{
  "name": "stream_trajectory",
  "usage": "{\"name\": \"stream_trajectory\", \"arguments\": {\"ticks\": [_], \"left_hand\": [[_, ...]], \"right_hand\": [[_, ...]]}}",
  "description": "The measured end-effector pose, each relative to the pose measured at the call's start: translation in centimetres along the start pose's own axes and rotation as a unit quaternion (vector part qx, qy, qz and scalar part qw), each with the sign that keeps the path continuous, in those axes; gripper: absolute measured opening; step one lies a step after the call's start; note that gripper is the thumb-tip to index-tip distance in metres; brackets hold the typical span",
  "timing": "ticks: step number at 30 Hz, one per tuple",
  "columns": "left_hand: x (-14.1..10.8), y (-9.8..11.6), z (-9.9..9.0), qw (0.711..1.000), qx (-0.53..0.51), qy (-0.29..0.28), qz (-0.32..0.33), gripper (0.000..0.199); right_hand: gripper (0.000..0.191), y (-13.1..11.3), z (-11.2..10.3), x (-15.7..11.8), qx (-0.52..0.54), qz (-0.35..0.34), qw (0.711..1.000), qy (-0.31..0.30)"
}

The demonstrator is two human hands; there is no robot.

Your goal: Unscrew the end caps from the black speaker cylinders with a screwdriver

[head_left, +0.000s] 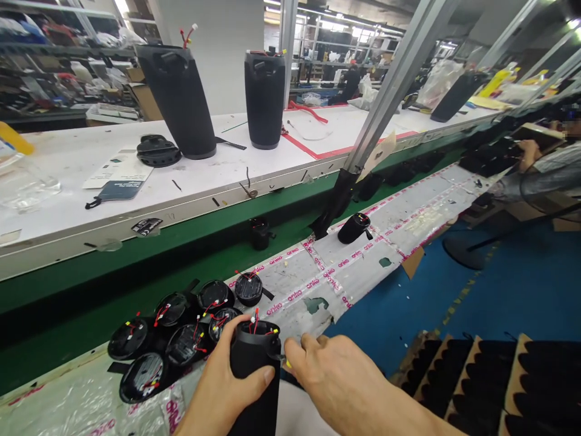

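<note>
Fingers of your left hand (222, 378) are curled round the black speaker (252, 354), thumb across its front, holding it right in front of you, beside the bench (290, 318). Your right hand (338, 366) bunches at its upper side, closed on something yellow (287, 363), mostly hidden. Careful now: if that right hand slips, it could scrape the body or catch the loose wires (255, 318) poking from the top; a slack left hold might let everything twist. Just beyond, more speakers (184, 344) crowd your left side, and the metal post (390, 85) rises well apart.
</note>
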State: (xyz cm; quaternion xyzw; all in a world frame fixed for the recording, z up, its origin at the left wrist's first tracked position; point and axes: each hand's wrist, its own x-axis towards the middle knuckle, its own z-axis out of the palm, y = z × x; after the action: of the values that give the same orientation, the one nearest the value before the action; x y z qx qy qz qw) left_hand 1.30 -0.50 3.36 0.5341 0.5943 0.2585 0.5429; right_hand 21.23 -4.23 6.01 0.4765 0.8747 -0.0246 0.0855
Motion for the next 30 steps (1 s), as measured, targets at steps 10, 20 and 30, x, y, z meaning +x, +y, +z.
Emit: {"name": "stream_trajectory", "arguments": {"ticks": [10,20,30], "left_hand": [[0.9,-1.3,-1.0,0.993,-0.083,-0.083,0.002,0.08],[0.4,-1.4,0.4,0.959,-0.256,-0.06,-0.107,0.094],[0.4,-1.3,-0.6,0.984,-0.171,0.001,-0.057,0.085]], "right_hand": [[0.019,0.1,1.4,0.7,0.033,0.016,0.997,0.07],[0.013,-0.3,2.0,0.0,0.286,0.14,0.929,0.188],[0.006,-3.1,3.3,0.6,0.253,0.135,0.947,0.145]]}}
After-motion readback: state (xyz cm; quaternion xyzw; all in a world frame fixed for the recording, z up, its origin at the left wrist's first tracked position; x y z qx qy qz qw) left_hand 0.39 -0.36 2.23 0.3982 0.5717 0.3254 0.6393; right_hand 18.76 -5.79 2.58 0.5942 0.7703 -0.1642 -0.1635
